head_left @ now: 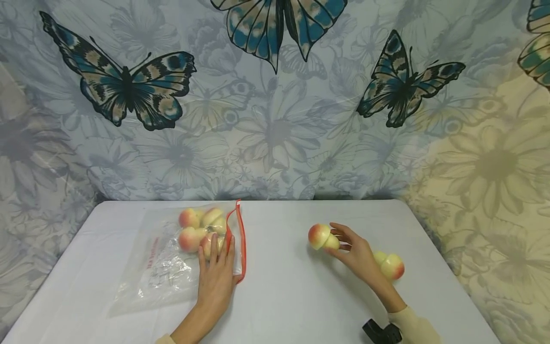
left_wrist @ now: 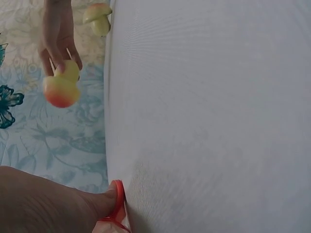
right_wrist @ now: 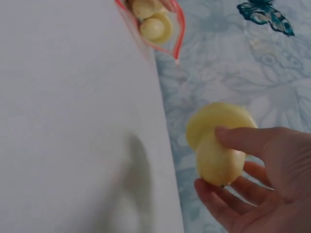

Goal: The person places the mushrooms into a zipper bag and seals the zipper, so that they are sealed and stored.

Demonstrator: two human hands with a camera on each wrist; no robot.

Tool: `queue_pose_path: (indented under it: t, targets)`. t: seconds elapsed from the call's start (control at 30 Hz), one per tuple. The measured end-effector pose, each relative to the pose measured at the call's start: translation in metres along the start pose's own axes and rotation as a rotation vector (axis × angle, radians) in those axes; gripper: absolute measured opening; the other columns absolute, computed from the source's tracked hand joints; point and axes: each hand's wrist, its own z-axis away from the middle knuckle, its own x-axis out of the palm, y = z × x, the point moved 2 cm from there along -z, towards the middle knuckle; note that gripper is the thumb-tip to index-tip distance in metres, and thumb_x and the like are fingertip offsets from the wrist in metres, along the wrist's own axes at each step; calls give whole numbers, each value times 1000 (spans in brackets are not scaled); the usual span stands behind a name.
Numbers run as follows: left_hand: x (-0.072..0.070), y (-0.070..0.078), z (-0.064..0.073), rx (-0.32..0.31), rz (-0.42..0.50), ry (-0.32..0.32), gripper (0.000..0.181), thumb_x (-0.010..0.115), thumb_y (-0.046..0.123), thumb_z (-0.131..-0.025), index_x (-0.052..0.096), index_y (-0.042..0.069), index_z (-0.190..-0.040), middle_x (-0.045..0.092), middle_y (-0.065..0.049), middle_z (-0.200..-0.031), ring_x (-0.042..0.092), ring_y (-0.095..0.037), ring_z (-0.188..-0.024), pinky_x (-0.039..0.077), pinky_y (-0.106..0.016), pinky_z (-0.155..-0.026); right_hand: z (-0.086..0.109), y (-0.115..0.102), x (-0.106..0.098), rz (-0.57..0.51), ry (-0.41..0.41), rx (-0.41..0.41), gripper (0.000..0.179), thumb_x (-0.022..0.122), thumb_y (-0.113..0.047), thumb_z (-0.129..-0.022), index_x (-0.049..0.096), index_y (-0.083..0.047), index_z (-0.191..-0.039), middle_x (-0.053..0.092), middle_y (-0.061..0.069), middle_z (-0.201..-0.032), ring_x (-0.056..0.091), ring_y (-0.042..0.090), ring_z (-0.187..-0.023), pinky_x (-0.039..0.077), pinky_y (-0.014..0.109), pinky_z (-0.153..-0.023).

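- One toy mushroom (head_left: 320, 236) sits in your right hand (head_left: 354, 253): thumb and fingers pinch it by its pale stem, with the rosy cap pointing left, towards the bag.
- Your left hand (head_left: 218, 282) lies with fingers straight over the clear plastic of the bag (head_left: 154, 277), pressing on the film above the mushroom nearest you; your thumb touches the red rim (head_left: 243, 239), though you cannot tell whether it grips it.
- That rim faces right, towards your right hand, and its two edges stand apart, so the mouth gapes; your right wrist view shows pale stem ends just inside.
- At least four mushrooms (head_left: 189, 239) lie bunched in the bag near its mouth, most with their reddish caps to the left.
- Another mushroom (head_left: 392, 266) rests on the table just beside your right wrist, partly hidden by it, cap to the right.
- Your held mushroom is above the white table (head_left: 279, 296), its shadow below, well apart from the bag.
- Close to your right sleeve (head_left: 412, 327) is a black object (head_left: 381, 332).
- Beyond the table hangs a flowered backdrop (head_left: 275, 157) with large blue-and-black butterflies (head_left: 129, 91).
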Motion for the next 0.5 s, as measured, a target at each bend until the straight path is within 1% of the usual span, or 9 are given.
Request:
queue_pose_path:
  t: [0.07, 0.17, 0.33, 0.5]
  targets:
    - [0, 0, 0, 1, -1, 1, 103, 87, 34, -61, 41, 0, -146, 44, -16, -149, 22, -40, -145, 19, -65, -112, -6, -1, 5, -38, -15, 28, 56, 82, -10, -78, 59, -3, -129, 66, 17, -120, 64, 33, -107, 56, 32, -82]
    - [0, 0, 0, 8, 0, 6, 103, 87, 34, -61, 41, -1, -147, 45, -17, -149, 23, -40, -145, 20, -65, -111, -15, -3, 13, -71, -38, 45, 54, 82, -15, -79, 61, -4, -127, 66, 15, -121, 64, 31, -108, 56, 31, -83]
    - [1, -1, 0, 7, -2, 7, 104, 87, 34, -61, 40, -1, -147, 44, -17, -149, 22, -40, -145, 19, -65, -111, -29, -8, 28, -122, -68, 37, 53, 82, -14, -79, 61, -4, -128, 65, 17, -122, 63, 32, -111, 56, 32, -84]
    - [1, -2, -1, 6, -10, -9, 104, 87, 34, -62, 39, -1, -148, 43, -17, -150, 20, -40, -146, 18, -64, -112, -41, -15, 45, -147, -80, 46, 54, 81, -13, -80, 61, -5, -129, 66, 17, -120, 66, 30, -106, 56, 30, -81]
